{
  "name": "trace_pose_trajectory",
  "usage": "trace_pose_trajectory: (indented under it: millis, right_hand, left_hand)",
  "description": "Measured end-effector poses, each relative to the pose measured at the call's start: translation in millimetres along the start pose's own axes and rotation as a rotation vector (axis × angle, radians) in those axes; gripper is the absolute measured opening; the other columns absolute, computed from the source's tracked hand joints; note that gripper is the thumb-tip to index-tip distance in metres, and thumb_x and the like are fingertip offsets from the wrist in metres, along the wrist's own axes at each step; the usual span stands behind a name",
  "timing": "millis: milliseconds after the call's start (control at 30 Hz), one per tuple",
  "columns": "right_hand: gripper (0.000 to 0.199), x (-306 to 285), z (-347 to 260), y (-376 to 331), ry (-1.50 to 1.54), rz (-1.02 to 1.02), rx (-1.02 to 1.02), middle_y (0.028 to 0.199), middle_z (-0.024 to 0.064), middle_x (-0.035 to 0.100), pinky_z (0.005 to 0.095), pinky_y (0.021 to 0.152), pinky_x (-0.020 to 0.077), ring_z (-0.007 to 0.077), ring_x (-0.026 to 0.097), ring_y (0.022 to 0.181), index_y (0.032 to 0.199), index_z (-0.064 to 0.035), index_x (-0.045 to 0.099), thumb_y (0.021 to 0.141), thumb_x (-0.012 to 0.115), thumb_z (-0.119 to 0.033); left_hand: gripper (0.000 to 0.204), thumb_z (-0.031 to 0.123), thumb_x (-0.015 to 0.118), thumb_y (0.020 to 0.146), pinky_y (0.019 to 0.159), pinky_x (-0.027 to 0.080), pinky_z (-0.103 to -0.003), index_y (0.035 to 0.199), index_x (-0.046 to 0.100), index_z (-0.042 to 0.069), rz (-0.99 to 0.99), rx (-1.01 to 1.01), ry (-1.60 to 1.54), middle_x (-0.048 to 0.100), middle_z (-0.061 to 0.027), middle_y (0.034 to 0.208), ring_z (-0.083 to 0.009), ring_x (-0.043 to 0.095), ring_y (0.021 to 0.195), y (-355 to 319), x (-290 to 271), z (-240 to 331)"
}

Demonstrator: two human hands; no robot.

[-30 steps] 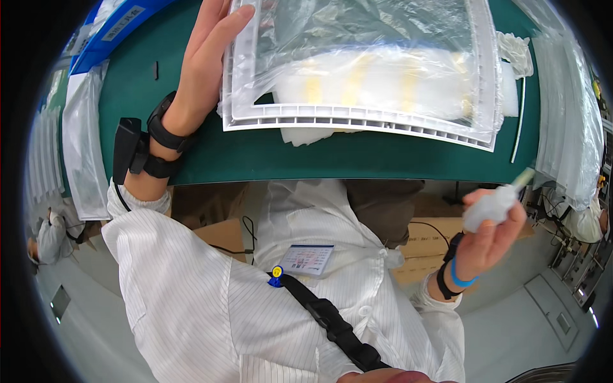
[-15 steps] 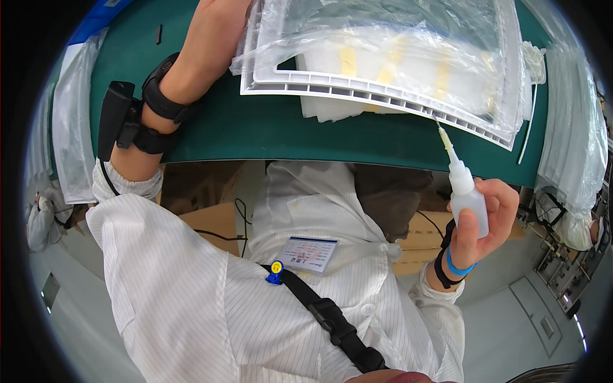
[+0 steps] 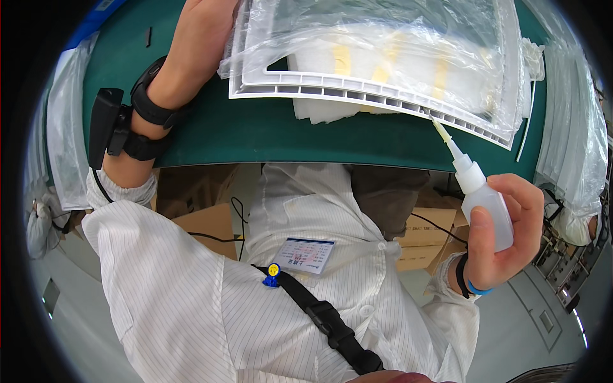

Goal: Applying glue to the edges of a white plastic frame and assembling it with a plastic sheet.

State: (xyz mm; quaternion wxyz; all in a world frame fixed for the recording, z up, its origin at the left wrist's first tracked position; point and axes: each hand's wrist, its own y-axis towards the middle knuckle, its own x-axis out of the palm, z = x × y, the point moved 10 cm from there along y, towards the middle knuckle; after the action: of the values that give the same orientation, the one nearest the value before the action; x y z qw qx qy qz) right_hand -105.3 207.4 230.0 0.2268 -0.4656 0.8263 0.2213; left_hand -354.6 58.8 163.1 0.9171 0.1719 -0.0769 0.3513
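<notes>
A white squeeze bottle with a long tapered nozzle is gripped in my right hand, thumb and fingers wrapped round its body. It tilts up to the left, its thin tip at the ribbed near edge of a white plastic frame. Whether the tip touches is too fine to tell. My left hand, partly cut off at the top, holds the frame's left side; its fingertips are hidden. Clear plastic film covers the frame's opening. Beneath it lies white padding with yellowish strips.
The frame is over a green tabletop, whose front edge runs before my body. Clear plastic bags hang at the right, others at the left. A small dark piece lies far left. Cardboard boxes stand below.
The frame and my left hand have shifted slightly left. My right hand has moved right and a little down, leaning the bottle more to the left, its tip still by the ribbed edge.
</notes>
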Motion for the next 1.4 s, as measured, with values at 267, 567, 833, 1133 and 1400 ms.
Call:
trace_pose_trajectory:
  millis: [267,567,833,1133,1400]
  right_hand:
    - [0.031,5.7,-29.6,10.9,-0.161,-0.044,-0.145,0.081,0.0122,0.066,0.0248,0.058,0.049,0.017,0.064,0.061,0.093,0.0026,0.061,0.063,0.069,-0.003]
    - [0.031,8.7,-35.5,14.5,-0.152,-0.07,-0.173,0.081,0.0131,0.066,0.0245,0.057,0.0488,0.017,0.063,0.06,0.093,0.0031,0.062,0.063,0.069,-0.002]
    - [0.03,9.4,-40.8,19.0,-0.179,-0.103,-0.191,0.082,0.0131,0.066,0.0247,0.057,0.0484,0.017,0.063,0.061,0.092,0.0034,0.062,0.063,0.068,-0.002]
    - [0.032,5.7,-23.4,9.9,-0.099,-0.06,-0.048,0.082,0.0112,0.065,0.0248,0.061,0.0476,0.0163,0.062,0.066,0.097,0.0031,0.06,0.069,0.068,-0.009]
    - [0.049,13.7,33.2,-13.8,0.226,-0.068,0.179,0.082,0.0163,0.062,0.0279,0.067,0.0475,0.0185,0.06,0.069,0.121,0.0034,0.042,0.086,0.056,-0.027]
  left_hand:
    - [0.052,0.009,0.041,0.094,0.099,0.038,-0.029,0.143,0.025,-0.001,-0.043,0.004,-0.051,0.045,-0.0166,0.134,-0.0201,0.048,0.118,0.4,-7.9,0.5]
    - [0.053,0.01,0.042,0.095,0.098,0.04,-0.028,0.143,0.024,-0.001,-0.029,-0.006,-0.04,0.045,-0.0159,0.133,-0.0188,0.049,0.115,-1.3,-13.4,1.9]
    - [0.053,0.011,0.042,0.095,0.096,0.042,-0.028,0.144,0.023,-0.001,0.062,-0.03,0.036,0.046,-0.0155,0.131,-0.0178,0.051,0.113,-1.4,-16.6,-0.6]
    - [0.053,0.009,0.041,0.095,0.096,0.041,-0.028,0.143,0.024,-0.001,0.05,-0.014,0.033,0.045,-0.0158,0.133,-0.0184,0.051,0.113,-2.9,-11.9,3.7]
    - [0.052,0.013,0.044,0.095,0.089,0.044,-0.024,0.142,0.028,-0.001,0.05,-0.044,0.042,0.054,-0.0134,0.121,-0.0151,0.055,0.104,1.0,-29.0,1.6]
